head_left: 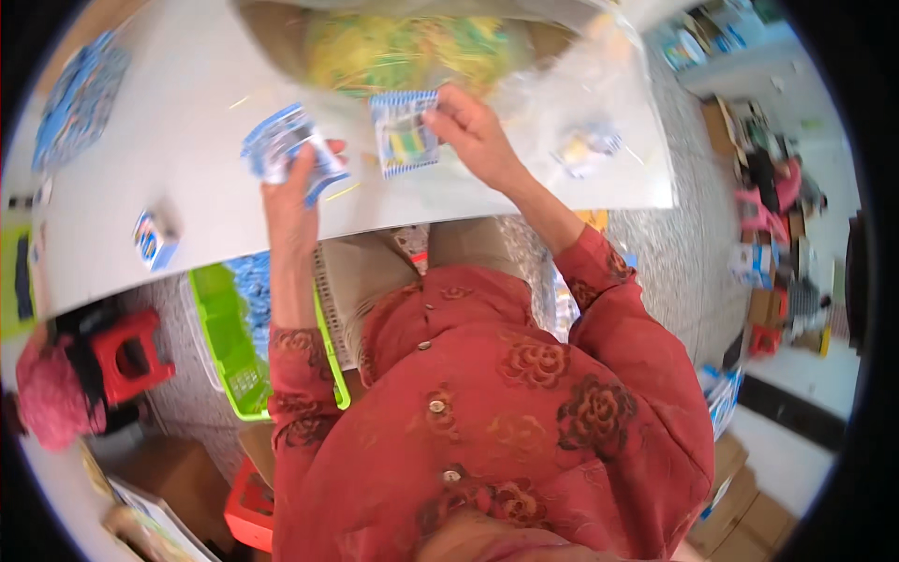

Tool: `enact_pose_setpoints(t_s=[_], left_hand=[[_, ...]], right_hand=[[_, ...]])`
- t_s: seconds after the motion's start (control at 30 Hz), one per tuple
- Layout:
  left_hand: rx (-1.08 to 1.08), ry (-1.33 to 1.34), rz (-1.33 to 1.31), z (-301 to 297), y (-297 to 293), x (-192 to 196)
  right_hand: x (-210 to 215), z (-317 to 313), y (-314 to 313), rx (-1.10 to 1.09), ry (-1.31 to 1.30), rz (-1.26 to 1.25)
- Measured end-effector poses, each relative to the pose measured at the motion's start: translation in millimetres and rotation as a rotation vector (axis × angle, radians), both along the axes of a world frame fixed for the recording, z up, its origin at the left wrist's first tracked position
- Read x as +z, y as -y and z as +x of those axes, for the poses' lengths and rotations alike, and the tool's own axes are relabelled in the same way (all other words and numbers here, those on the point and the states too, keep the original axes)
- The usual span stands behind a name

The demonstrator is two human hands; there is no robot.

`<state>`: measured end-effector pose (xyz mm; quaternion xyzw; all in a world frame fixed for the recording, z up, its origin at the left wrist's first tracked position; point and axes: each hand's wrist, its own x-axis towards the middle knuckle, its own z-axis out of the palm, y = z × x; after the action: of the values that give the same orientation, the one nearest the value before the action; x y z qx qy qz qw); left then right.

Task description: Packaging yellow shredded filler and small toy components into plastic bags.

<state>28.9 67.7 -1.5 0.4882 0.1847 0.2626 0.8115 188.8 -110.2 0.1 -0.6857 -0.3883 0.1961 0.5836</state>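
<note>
A small flat packet (405,134) with a blue-and-white striped border and a yellow-green centre sits at the middle of the white table (187,122), just near of a large clear bag (412,47) stuffed with yellow and green pieces. The right hand (478,136) pinches the packet by its upper right corner, thumb and fingertips closed on the edge, so the packet hangs to the left of that hand with its long axis running far to near. Whether its lower edge rests on the table or hangs just above it cannot be told.

The left hand (298,183) is to the left and slightly nearer, fingers curled around a fanned stack of blue packets (286,145), held upright against the palm. The single packet lies between the two hands, closer to the right one, with a bare strip of table separating it from the stack.

Further out, a small blue-and-white box (153,239) stands alone on the table's left part, and a crumpled clear wrapper (588,145) with small bits inside lies on the right. Under the near edge of the table a green basket (239,351) holds more blue packets. A red stool (126,356) stands on the floor at far left.

The prints are blurred, the big bag is cut off by the picture's top, and the person's red patterned sleeves and chest hide the floor below
</note>
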Motion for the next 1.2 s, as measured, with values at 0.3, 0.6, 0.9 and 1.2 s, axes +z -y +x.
enact_pose_setpoints(t_s=[0.3, 0.6, 0.9, 1.2], left_hand=[[-0.102, -0.092, -0.021, 16, 32, -6], [-0.220, -0.150, 0.027, 26, 56, -6], [-0.178, -0.207, 0.017, 18, 60, -5], [-0.152, -0.244, 0.006, 13, 61, -5]], right_hand=[[-24, 13, 163, -0.721, -0.242, 0.407], [-87, 26, 213, -1.034, -0.290, 0.163], [-105, 46, 175, -1.067, 0.054, -0.013], [-96, 28, 165, -1.153, 0.866, -0.310]])
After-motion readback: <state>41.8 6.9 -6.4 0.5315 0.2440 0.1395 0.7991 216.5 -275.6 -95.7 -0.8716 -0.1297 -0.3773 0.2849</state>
